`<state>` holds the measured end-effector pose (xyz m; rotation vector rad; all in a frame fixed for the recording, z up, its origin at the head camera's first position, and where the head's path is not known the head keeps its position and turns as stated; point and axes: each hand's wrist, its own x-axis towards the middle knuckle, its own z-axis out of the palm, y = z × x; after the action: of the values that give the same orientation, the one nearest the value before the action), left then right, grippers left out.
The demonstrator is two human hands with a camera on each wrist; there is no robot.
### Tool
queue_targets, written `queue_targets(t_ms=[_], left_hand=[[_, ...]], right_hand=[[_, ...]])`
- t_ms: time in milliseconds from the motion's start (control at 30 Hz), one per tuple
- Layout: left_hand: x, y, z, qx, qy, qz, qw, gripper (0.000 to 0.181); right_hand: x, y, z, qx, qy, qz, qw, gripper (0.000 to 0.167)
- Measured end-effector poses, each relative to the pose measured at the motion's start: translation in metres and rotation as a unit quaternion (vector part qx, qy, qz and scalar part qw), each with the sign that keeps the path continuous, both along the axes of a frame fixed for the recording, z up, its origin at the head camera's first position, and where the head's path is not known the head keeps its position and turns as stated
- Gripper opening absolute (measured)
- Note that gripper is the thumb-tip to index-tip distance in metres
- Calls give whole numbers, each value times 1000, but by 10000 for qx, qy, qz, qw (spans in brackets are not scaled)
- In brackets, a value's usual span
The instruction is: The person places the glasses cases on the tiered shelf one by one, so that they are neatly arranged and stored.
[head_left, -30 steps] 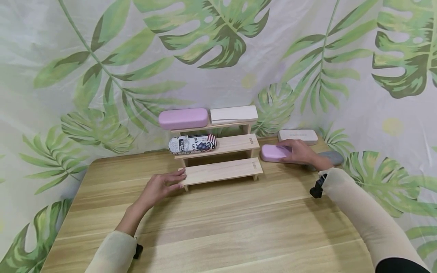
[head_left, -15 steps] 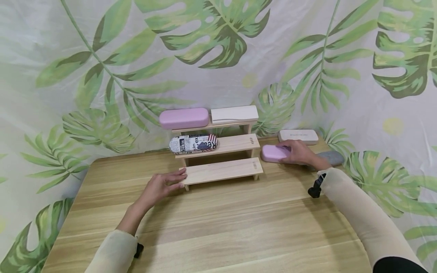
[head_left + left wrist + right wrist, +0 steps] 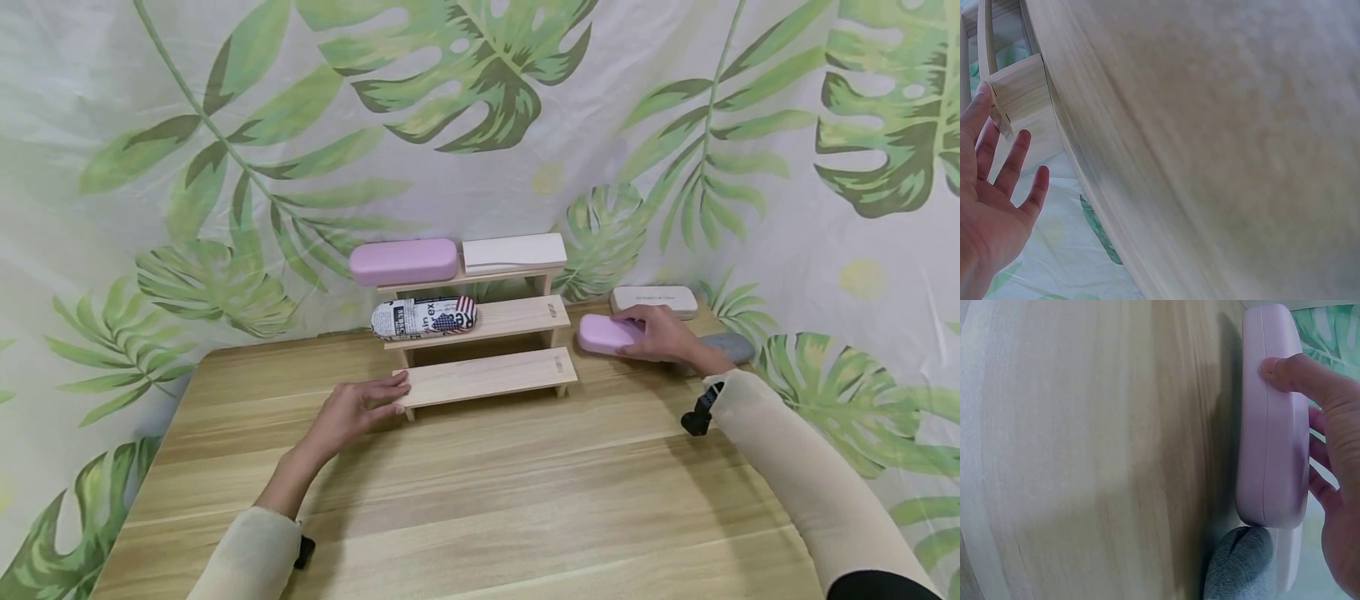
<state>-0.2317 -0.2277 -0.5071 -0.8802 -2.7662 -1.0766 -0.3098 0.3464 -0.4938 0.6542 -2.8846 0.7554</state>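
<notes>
My right hand (image 3: 660,333) grips a lilac glasses case (image 3: 606,335) to the right of a three-step wooden rack (image 3: 480,377). In the right wrist view my thumb lies across the front of the case (image 3: 1272,444), over its seam, with fingers behind it. A dark shadow runs along the wood beside it. My left hand (image 3: 352,417) touches the left end of the rack's lowest step. Loosely extended fingers (image 3: 1013,162) show there in the left wrist view. On the middle step lies a newspaper-print glasses case (image 3: 423,317).
The top step bears another lilac case (image 3: 403,261) and a white case (image 3: 514,252). A whitish case (image 3: 655,301) lies behind my right hand, and a grey case (image 3: 729,347) lies partly under my wrist. Leaf-patterned cloth (image 3: 480,167) hangs behind the wooden table (image 3: 487,500).
The lilac case in my right hand has shifted very slightly up and to the right. My left hand stays at the rack's end.
</notes>
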Motion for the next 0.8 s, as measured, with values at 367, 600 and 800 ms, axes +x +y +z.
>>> queue_targets(t_ms=[367,600,800], left_hand=[[3,2,1,-10,69,-1,10000,36],[2,2,2,-16,70,-25,10000,36],[1,0,2,-22,104,-35,9999,36]], right_hand=[[1,3,13,-66,725,145,9972,58],[4,3,26,-183,1026,220,9943,57],[9,1,45,201,828,81,9963,57]])
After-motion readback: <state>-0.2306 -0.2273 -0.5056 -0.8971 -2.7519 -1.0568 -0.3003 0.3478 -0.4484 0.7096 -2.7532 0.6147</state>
